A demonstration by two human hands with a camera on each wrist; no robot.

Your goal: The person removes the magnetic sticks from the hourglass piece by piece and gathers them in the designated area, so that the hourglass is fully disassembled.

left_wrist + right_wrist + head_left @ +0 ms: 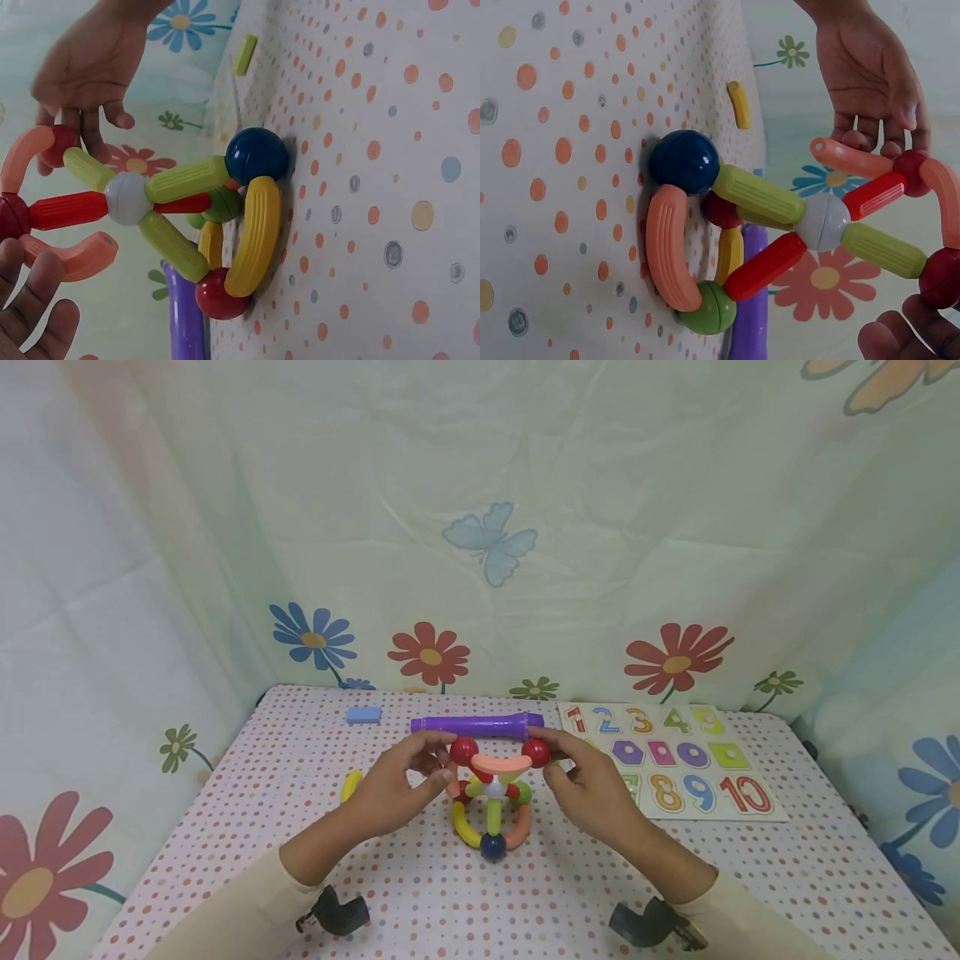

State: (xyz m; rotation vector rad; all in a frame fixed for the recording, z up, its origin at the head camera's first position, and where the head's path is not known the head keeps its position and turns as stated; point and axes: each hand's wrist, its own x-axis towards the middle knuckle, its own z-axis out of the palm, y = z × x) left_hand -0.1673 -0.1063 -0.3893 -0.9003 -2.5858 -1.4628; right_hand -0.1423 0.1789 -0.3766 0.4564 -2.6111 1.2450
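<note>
A toy built of coloured rods and balls point(494, 797) stands on the dotted table point(420, 893), its dark blue ball point(492, 846) nearest me. A white ball point(495, 787) sits at its centre, and a salmon curved piece point(501, 763) spans the top between two red balls. My left hand point(447, 758) pinches the left red ball point(464, 749). My right hand point(551, 756) pinches the right red ball point(536, 752). In the left wrist view the structure point(187, 217) rests on its blue ball point(256, 155) and a yellow curve point(255, 236).
A purple tube point(477, 725) lies just behind the toy. A small blue block point(363, 715) sits at the back left, and a loose yellow curved piece point(350, 785) lies left of my left hand. A number puzzle board point(675, 760) fills the right side. Flowered curtains enclose the table.
</note>
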